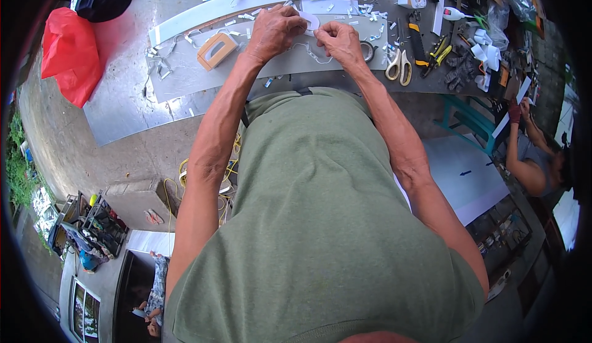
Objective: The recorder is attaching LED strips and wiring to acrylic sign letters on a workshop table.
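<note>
Over the work table, my left hand (277, 33) pinches a small white piece with a rounded outline (312, 20). My right hand (340, 42) is closed too, its thumb and fingertips pressed together at the piece's lower right edge. What lies between those fingertips is too small to make out. A thin white wire (306, 48) loops just below the hands. To the left of my left hand stands a tan, block-like hollow shape (217, 50) with an oval opening. Small white light modules (163, 66) on wires lie scattered about the grey sheet (185, 82).
A long curved white strip (246, 0) lies at the back. On the right are black tape (368, 50), scissors (398, 66), a cutter knife (417, 44), pliers (438, 52) and dark gloves (459, 71). A red bag (71, 56) sits far left. Another person (533, 158) works at far right.
</note>
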### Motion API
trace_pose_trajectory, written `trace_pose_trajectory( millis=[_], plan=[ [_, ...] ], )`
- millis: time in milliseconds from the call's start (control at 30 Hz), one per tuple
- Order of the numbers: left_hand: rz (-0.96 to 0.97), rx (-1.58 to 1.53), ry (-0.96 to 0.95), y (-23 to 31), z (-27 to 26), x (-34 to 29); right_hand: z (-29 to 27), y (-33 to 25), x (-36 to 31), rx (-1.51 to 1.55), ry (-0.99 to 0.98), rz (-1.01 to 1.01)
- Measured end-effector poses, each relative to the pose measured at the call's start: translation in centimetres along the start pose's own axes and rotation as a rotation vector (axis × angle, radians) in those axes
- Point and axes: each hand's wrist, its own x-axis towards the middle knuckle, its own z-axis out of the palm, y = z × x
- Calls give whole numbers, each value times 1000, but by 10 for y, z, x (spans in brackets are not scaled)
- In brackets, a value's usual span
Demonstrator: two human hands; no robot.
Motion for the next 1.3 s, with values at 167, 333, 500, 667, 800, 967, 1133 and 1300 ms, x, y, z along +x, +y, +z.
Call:
trace_pose_trajectory(
  millis=[167, 333, 500, 667, 800, 967, 1133, 1300],
  plan=[
    [-24, 17, -28, 1, -1, -1, 3, 0, 4, -44, 26, 0],
    [-34, -104, -43, -2, -6, -1, 4, -1, 7, -43, 24, 38],
    [-36, -103, -52, -4, -6, -1, 4, -4, 5, -7, 23, 49],
    [-37, -146, -47, -3, -7, -1, 7, -5, 4, -52, 56, 60],
    [-49, -117, -38, -3, -5, -3, 10, -2, 5, -111, 93, 73],
    [-38, -110, -43, -5, -4, -5, 11, -4, 5, -163, 99, 85],
    [11, -87, -42, -6, -2, -5, 11, -5, 4, -167, 91, 94],
    [24, -71, -44, -8, 1, -4, 11, -4, 5, -146, 87, 103]
  ],
)
